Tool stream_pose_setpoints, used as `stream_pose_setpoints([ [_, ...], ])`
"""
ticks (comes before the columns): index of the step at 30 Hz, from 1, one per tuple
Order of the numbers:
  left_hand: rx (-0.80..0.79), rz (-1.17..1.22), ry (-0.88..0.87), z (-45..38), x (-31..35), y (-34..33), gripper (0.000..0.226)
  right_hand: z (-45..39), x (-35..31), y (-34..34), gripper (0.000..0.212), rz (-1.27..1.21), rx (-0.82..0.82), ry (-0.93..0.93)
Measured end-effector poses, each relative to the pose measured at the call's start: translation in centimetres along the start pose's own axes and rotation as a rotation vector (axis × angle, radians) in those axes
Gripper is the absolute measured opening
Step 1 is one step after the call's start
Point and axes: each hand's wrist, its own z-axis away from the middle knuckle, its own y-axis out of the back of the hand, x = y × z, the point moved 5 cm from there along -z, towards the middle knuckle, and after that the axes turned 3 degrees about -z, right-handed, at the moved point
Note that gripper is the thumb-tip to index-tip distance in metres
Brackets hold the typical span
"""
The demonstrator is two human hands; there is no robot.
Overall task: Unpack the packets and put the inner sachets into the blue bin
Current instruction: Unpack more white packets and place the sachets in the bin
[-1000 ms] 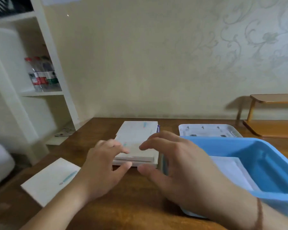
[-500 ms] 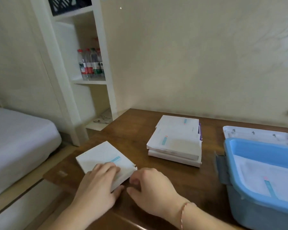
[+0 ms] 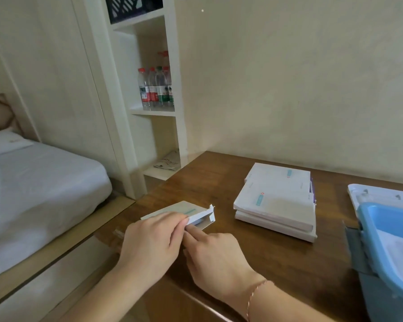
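Note:
A flat white packet [image 3: 191,211] with a teal stripe lies near the table's left front corner, its right end flap open. My left hand [image 3: 153,238] grips the packet from above, fingers curled over its near edge. My right hand [image 3: 213,254] is beside it, its index finger reaching into the open end; what it touches is hidden. A stack of white packets [image 3: 277,201] sits in the middle of the table. The blue bin [image 3: 368,219] stands at the right edge with white sachets inside.
A white lid [image 3: 358,190] lies behind the bin. The wooden table [image 3: 277,263] ends close to my wrists. A bed [image 3: 33,182] is on the left, and a white shelf unit holds several water bottles [image 3: 156,88].
The packet's end flap has come open and its right end is lifted. My right index finger has moved into the opening. The view has shifted left.

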Motion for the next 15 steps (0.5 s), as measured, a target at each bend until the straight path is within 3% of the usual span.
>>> stream_pose_setpoints([
  [7,0.058,0.036,-0.030,0.1,-0.5,0.0,0.033,-0.5,-0.3,-0.1,0.028,0.175,0.085,-0.023],
  [12,0.031,0.054,-0.036,0.3,-0.5,-0.1,0.027,0.6,-0.2,0.9,0.021,0.146,0.154,0.057],
  [15,-0.042,0.084,-0.041,0.4,-0.4,-0.4,0.041,1.7,-0.2,1.4,0.013,0.174,0.160,0.111],
])
